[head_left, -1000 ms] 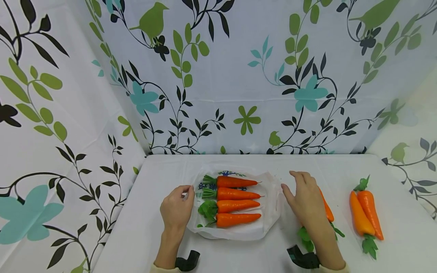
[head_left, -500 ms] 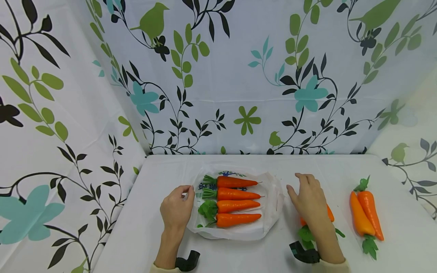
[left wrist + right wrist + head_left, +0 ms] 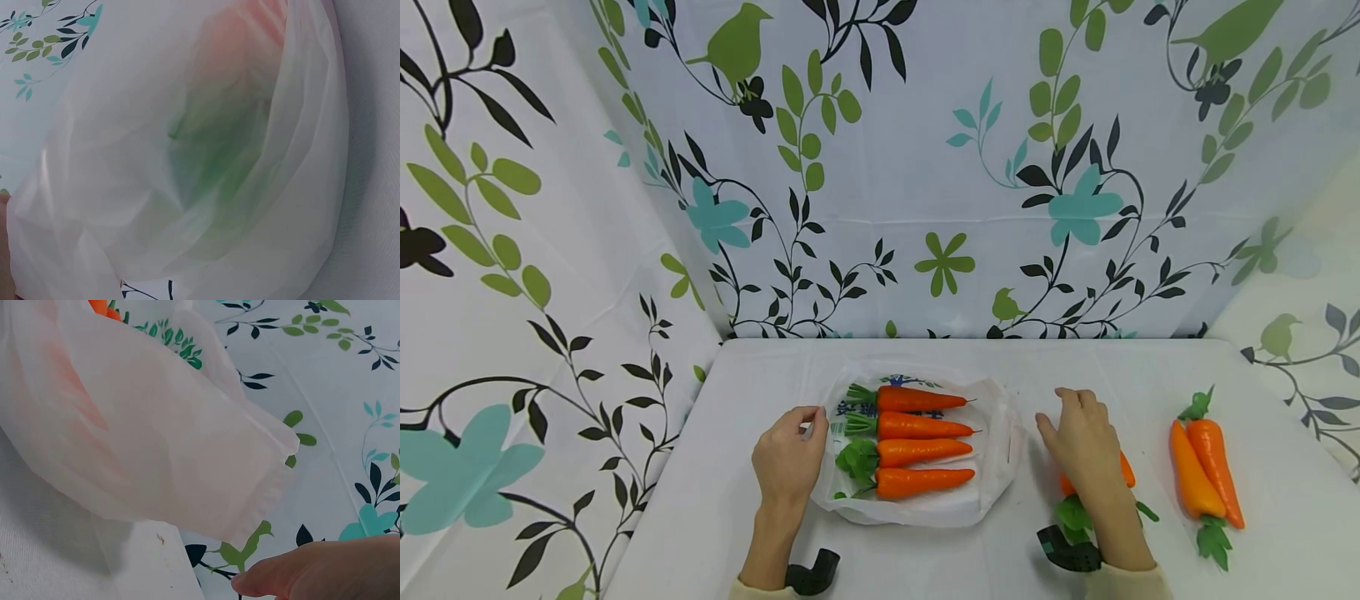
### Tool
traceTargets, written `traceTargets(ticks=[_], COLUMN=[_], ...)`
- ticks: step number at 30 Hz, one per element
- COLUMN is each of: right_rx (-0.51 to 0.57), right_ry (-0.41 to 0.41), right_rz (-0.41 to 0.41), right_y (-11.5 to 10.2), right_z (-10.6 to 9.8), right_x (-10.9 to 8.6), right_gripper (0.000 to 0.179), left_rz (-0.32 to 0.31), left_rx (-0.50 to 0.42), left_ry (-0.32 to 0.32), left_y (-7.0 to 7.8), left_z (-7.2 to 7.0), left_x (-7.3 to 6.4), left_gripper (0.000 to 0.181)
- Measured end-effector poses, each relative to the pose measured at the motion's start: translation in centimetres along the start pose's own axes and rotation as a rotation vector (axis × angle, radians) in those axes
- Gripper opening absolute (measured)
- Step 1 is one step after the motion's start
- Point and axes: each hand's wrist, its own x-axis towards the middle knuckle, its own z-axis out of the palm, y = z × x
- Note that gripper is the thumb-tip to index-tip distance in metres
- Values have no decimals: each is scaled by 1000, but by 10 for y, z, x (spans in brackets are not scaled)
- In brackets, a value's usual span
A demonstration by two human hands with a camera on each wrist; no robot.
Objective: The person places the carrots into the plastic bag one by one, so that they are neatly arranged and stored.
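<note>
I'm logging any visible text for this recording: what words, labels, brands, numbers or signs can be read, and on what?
No text is readable.
White bag: blue marks, possibly lettering, partly covered by the carrots; too small and blurred to read.
Patterned cloth: printed leaves, flowers and birds, no words visible.

The carrots (image 3: 924,453) look smooth and glossy, the bag (image 3: 996,450) thin plastic (crinkled, translucent).
</note>
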Motion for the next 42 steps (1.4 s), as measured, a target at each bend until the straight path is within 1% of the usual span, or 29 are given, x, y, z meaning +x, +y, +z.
traceTargets(ticks=[9,16,20,25,32,38,42], right_rx=[34,5,-7,7,27,52,39], right_ry=[-91,-120,-143,-179,-187,-251,-272], right_rz=[37,61,98,133,104,151,162], right_y=[8,9,10,13,16,14,15], right_z=[9,10,9,10,17,21,20], right_x=[5,6,5,4,5,6,6], right_gripper=[54,55,55,56,55,60,59], left_rz=[-9,-2,7,9,2,3,6], left_rx=[3,-6,-3,3,16,12,12], left_ry=[-13,-11,2,2,-1,0,1], left_y=[2,2,2,1,0,0,0], left_z=[-1,-1,-1,-1,-1,0,0], left_x=[0,1,1,1,1,0,1], left_gripper=[13,13,12,11,12,12,12])
